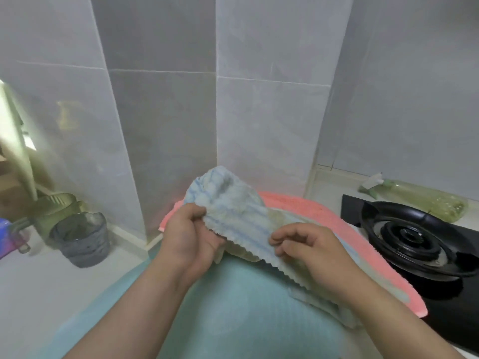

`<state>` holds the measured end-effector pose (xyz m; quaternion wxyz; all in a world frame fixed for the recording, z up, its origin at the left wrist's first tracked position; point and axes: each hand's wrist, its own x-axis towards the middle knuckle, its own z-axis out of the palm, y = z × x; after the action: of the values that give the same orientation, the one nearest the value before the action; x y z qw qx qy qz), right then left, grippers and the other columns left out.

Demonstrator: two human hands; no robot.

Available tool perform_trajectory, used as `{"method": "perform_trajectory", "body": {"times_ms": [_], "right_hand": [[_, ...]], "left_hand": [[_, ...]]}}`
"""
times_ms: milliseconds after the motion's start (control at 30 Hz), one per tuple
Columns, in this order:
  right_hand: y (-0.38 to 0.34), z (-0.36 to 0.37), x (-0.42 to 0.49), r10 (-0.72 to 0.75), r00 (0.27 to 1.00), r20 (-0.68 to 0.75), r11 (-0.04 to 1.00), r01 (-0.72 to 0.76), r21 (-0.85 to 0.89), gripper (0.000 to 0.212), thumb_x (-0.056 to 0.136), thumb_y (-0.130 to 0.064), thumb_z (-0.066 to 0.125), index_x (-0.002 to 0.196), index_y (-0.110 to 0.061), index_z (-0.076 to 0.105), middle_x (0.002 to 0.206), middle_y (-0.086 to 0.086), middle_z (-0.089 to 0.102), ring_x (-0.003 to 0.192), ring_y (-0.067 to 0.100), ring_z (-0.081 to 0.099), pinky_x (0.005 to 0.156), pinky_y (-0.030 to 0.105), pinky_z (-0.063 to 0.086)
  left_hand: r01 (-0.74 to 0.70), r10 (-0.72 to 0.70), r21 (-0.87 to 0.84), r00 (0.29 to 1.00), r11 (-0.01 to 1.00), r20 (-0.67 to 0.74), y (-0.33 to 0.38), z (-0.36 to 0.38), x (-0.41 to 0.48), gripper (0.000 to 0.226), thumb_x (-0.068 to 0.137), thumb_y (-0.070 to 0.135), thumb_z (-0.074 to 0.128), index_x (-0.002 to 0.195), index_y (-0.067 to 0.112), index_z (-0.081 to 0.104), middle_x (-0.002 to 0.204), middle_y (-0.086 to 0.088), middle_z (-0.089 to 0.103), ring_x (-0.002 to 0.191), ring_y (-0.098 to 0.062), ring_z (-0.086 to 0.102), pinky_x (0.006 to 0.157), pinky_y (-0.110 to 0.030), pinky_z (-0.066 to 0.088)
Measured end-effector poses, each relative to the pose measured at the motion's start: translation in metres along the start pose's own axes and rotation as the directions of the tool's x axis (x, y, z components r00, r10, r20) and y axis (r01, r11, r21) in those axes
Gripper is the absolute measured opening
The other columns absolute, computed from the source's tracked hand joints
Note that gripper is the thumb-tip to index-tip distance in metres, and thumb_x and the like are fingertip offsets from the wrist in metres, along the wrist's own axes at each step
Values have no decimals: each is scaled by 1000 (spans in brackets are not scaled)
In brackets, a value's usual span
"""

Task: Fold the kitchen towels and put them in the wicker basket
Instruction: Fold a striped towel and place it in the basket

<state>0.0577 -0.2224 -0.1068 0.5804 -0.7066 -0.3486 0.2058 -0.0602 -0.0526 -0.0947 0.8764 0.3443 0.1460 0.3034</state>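
Above the bench (39, 294), over the spread teal towel (233, 320) and pink towel (337, 218), left grip (189, 237) and right grip (311, 250) both pinch the scalloped edge of the limp, lightweight blue-striped kitchen towel (233, 206), likely best folded held by its corners.

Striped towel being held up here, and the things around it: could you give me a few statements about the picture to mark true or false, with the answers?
1. The left hand and the right hand both grip the blue-striped towel. True.
2. The pink towel is draped over the striped one. False: it lies flat on the counter beneath it.
3. A black gas burner sits to the person's right. True.
4. The green spray bottle stands upright. False: it lies on its side behind the burner.
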Motion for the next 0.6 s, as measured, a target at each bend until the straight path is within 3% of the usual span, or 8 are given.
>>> {"method": "perform_trajectory", "body": {"times_ms": [67,133,233,300,367,400,533,600], "right_hand": [[-1,0,-3,-54,998,-37,995,57,82,30,87,11,57,79,-11,75,85,8,75,75,19,64,74,29,53],[-4,1,-7,-104,993,-61,987,110,114,28,87,13,54,80,-7,72,78,6,74,68,17,61,62,22,50],[-9,8,-19,-198,977,-78,978,203,53,28,86,11,56,82,-11,72,79,1,73,64,10,58,57,19,47],[-8,18,-33,-229,970,-86,973,232,21,27,86,9,58,84,-14,73,84,-3,72,68,5,59,63,17,49],[-2,31,-47,-209,975,-76,978,210,11,28,87,6,59,84,-18,72,84,-7,70,73,1,61,73,17,50],[2,40,-54,-188,981,-57,982,189,5,28,88,5,60,83,-21,72,83,-8,69,73,0,61,76,19,50],[15,75,-65,-134,991,30,975,137,-174,25,90,-3,57,88,-24,68,87,-7,66,81,10,57,89,37,49],[18,90,-66,-118,986,116,923,152,-355,21,89,-5,53,86,-18,69,84,0,64,78,15,57,85,42,49]], "left_hand": [[-13,15,-42,999,999,51,12,-7,-13,47,78,12,34,114,6,63,116,-19,68,106,-36,63,99,-49,43],[-26,31,-40,992,999,125,23,-13,-28,48,71,17,38,104,5,71,112,-17,68,102,-33,65,98,-47,48],[-17,25,-37,973,999,230,38,-24,-56,37,57,17,50,79,5,77,91,-15,70,80,-30,71,70,-40,60],[20,-9,-40,969,999,247,45,-39,-76,48,57,15,55,97,-3,75,108,-24,68,95,-37,70,80,-47,58],[77,-77,9,956,997,284,48,-56,-103,58,78,13,44,130,-11,53,139,-31,48,128,-42,50,106,-52,42],[83,-84,17,960,996,267,48,-62,-115,58,82,14,39,134,-11,46,144,-31,42,132,-42,45,110,-53,37],[100,-99,7,969,995,228,51,-85,-159,50,62,9,58,105,-14,68,111,-30,66,100,-40,68,88,-53,55],[74,-68,-25,978,997,197,53,-95,-179,55,59,9,60,109,-11,65,109,-30,66,98,-41,68,87,-54,55]]}}
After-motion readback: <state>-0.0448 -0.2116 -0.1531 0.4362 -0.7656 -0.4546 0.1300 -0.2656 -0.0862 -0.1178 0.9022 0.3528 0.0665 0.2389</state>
